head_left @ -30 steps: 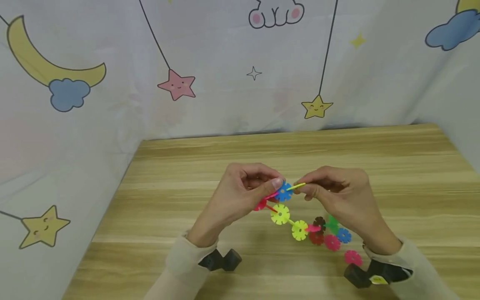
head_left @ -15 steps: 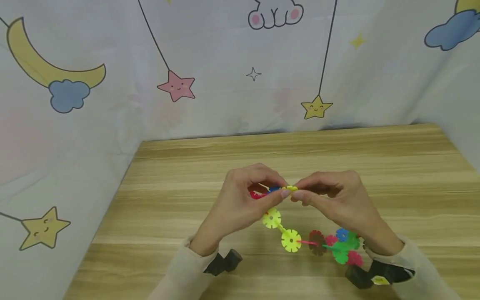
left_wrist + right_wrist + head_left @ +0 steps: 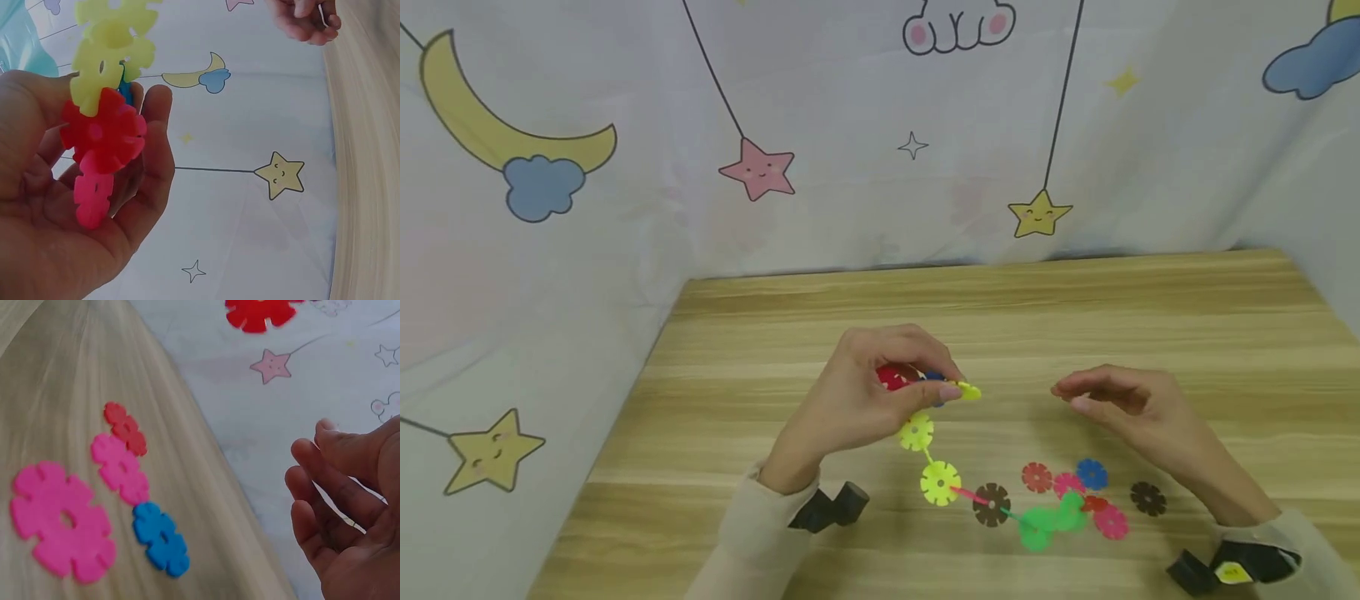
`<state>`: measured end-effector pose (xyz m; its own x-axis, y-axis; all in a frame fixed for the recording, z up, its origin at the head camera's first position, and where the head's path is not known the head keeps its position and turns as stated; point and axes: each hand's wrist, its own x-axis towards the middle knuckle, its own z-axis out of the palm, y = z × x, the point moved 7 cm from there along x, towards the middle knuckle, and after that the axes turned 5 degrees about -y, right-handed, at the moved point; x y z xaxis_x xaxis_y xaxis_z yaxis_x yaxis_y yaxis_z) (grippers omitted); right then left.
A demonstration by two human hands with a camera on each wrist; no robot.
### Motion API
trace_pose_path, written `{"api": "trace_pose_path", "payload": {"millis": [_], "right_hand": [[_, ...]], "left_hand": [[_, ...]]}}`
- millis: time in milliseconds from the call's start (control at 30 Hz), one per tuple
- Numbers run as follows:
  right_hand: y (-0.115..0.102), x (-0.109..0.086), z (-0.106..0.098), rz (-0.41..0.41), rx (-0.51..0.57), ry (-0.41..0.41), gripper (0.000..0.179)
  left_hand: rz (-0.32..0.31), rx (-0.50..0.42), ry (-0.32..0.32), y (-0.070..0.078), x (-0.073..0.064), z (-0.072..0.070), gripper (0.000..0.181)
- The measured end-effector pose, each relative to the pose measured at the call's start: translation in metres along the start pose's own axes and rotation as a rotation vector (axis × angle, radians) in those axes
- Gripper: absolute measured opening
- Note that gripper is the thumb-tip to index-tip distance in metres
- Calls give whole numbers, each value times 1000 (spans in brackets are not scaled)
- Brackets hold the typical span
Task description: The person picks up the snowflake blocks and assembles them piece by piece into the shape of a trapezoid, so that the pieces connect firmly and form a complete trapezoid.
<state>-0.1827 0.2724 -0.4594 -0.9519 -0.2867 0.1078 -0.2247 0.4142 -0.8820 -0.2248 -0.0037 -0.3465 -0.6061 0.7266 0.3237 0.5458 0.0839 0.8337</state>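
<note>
With thumb and fingertips, my left hand (image 3: 857,396) pinches a yellow notched snowflake disc (image 3: 972,391), one end of a linked chain. Blue and red discs of the chain show inside that hand; in the left wrist view a red disc (image 3: 103,134) and a pink disc (image 3: 92,197) lie in front of the palm. From there the chain hangs through more yellow discs (image 3: 940,483) to a brown disc (image 3: 992,504) and green discs (image 3: 1036,533). My right hand (image 3: 1150,425) hovers to the right, fingers loosely bent, holding nothing.
Loose discs lie on the wooden table (image 3: 775,517) below my right hand: a light red disc (image 3: 1037,477), a blue disc (image 3: 1092,474), pink discs (image 3: 1111,522) and a dark brown disc (image 3: 1148,498). A printed curtain (image 3: 850,108) stands behind the table.
Both hands met at the yellow disc half a second ago; my right hand has since let go and moved right. My left hand keeps the disc, and the chain has swung left.
</note>
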Motion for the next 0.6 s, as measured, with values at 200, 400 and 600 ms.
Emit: {"api": "trace_pose_path", "payload": {"millis": [200, 400, 600], "right_hand": [[19, -9, 14, -45, -93, -89, 30], [22, -11, 45, -150, -151, -208, 40], [21, -12, 52, -212, -158, -224, 41]], "left_hand": [[33, -29, -57, -1, 1, 3, 8], [45, -67, -94, -1, 2, 9, 8], [47, -72, -97, -4, 2, 10, 8]]}}
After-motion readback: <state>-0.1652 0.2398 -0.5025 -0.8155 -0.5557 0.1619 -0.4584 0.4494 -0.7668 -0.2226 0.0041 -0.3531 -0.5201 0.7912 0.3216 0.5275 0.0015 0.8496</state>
